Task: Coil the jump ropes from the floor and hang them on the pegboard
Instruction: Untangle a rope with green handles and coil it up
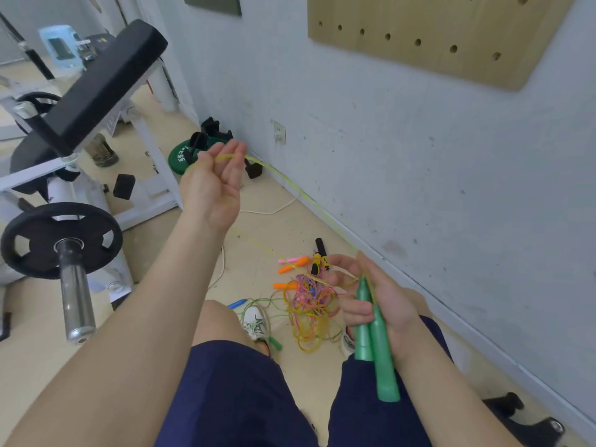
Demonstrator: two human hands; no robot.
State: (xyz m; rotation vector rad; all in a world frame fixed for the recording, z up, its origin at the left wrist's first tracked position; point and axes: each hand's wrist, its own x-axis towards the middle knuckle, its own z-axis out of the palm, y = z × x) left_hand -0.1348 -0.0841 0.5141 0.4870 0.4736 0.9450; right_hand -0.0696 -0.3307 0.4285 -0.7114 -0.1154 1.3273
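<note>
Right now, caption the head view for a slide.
Right hand grips two green handles; yellow cord runs over left hand, tangled ropes below.

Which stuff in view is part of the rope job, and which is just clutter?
Job: left hand, right hand, thin yellow-green rope, two green plastic handles, tangle of coloured ropes on the floor, tan wooden pegboard.
Lying about: black weight plate on the steel bar, green weight plate, black padded bench, white cable.

A single wide-angle head view looks forward and down from close above the person's forearms and thighs. Floor (283,227) fills the centre; the wall (419,188) runs from 5 toward 11 o'clock, pegboard (451,21) at 1 o'clock, bench (106,82) at 10 o'clock.
</note>
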